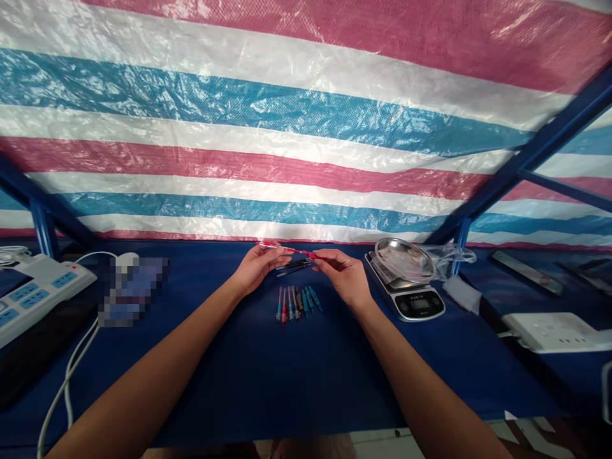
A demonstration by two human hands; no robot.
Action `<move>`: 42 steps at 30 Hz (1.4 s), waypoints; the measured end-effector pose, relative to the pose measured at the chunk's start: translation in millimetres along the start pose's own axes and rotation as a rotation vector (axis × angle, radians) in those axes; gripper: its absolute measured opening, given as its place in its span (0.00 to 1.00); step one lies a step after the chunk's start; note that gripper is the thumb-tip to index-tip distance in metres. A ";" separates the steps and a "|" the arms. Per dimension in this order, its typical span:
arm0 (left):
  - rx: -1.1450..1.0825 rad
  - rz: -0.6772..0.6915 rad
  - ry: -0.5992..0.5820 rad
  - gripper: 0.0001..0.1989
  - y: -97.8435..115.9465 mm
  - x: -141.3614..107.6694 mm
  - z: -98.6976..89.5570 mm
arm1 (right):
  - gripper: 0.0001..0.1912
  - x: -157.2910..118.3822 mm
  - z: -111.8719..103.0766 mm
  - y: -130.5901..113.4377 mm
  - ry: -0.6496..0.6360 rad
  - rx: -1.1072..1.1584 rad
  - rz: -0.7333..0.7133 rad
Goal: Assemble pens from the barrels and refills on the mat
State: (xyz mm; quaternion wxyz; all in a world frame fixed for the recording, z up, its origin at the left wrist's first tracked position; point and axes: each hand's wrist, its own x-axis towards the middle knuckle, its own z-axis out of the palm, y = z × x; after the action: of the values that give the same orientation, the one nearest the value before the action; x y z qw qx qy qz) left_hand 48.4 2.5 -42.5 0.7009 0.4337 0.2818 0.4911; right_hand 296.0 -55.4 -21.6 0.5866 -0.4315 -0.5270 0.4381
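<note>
My left hand (259,266) pinches a thin, pale pen refill with red on it (275,246), held level above the blue table. My right hand (345,275) is closed on a red pen part (315,257), whose tip meets the refill's right end between my hands. Whether the two are joined is too small to tell. Several dark, thin refills (294,268) lie on the table just behind and between the hands. Closer to me is a row of pen parts (296,303), some clear with blue or red, some dark, and some teal.
A kitchen scale (419,305) with a steel bowl (405,258) stands right of my right hand, a clear plastic bag (454,255) beside it. White power strips (48,287) and cables lie at both sides. Behind the table hangs a striped sheet (287,153) across blue frame bars.
</note>
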 end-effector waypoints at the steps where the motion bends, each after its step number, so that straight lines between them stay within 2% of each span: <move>1: 0.014 0.008 -0.002 0.13 -0.1 -0.5 1.3 | 0.15 -0.1 -0.7 0.3 -0.006 -0.006 -0.010; 6: 0.064 0.014 -0.005 0.16 -0.9 -3.0 6.7 | 0.15 -1.6 -2.3 0.1 -0.075 -0.045 -0.036; 10: 0.111 0.014 -0.009 0.19 -3.5 -4.8 9.9 | 0.17 -3.4 3.5 -1.2 -0.097 0.016 -0.013; 14: 0.138 0.018 -0.030 0.20 -7.2 -6.4 11.8 | 0.19 -3.7 8.0 -1.4 -0.084 0.071 0.002; 20: 0.129 0.004 -0.032 0.19 -9.6 -8.2 14.4 | 0.24 -5.0 8.9 -1.2 -0.057 0.030 -0.016; 27: 0.151 0.004 -0.052 0.20 -8.5 -8.5 15.2 | 0.24 -6.6 6.4 -3.0 -0.145 -0.025 0.112; 32: 0.113 0.007 -0.006 0.20 -11.0 -4.5 9.7 | 0.27 -2.6 0.5 0.5 -0.153 -0.036 0.012; 36: 0.109 0.003 -0.008 0.20 -11.5 -3.9 8.3 | 0.22 -2.9 -1.4 0.1 -0.138 -0.073 -0.013; 39: 0.106 -0.001 -0.017 0.20 -10.1 -5.0 9.5 | 0.19 -4.4 -0.3 -0.7 -0.165 -0.078 0.038; 42: 0.110 0.006 -0.022 0.20 -9.2 -5.5 9.7 | 0.21 -4.8 0.9 -0.1 -0.219 -0.059 0.096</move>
State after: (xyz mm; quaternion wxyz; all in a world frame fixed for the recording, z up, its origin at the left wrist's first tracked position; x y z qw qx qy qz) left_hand 58.5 -7.2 -46.3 0.6775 0.4778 0.2996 0.4722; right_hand 294.8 -60.0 -22.6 0.4911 -0.4228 -0.5793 0.4945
